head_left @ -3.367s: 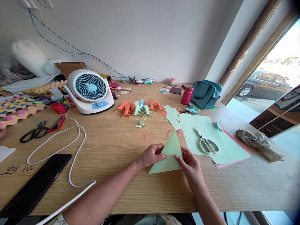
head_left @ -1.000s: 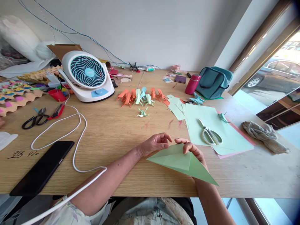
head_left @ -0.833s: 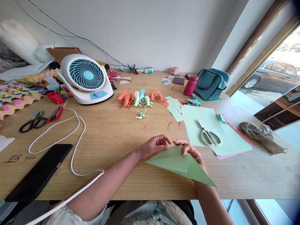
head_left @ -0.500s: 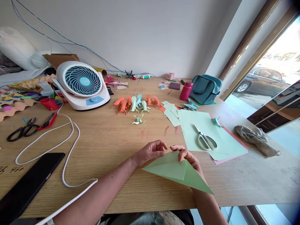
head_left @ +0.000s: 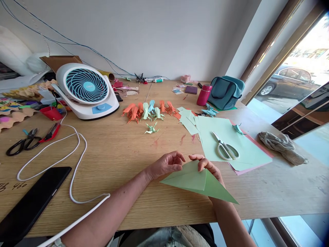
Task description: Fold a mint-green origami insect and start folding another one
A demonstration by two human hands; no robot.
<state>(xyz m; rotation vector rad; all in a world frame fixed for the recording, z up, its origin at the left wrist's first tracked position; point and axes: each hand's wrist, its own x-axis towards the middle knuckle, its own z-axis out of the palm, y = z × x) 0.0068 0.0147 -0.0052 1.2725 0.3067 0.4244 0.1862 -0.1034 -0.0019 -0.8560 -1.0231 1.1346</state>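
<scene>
Left hand (head_left: 164, 165) and right hand (head_left: 207, 167) pinching folded green paper (head_left: 199, 181) above table (head_left: 123, 154), scissors (head_left: 225, 148) lying on paper sheets (head_left: 246, 154) nearby

I hold a light green paper sheet (head_left: 197, 181), folded into a long triangle with a crease down its middle. It sits tilted just above the near counter edge, its sharp point aimed right and toward me.

bare table (head_left: 123, 154) ahead; scissors (head_left: 224, 148) on paper stack (head_left: 246, 154) block rightward.
</scene>
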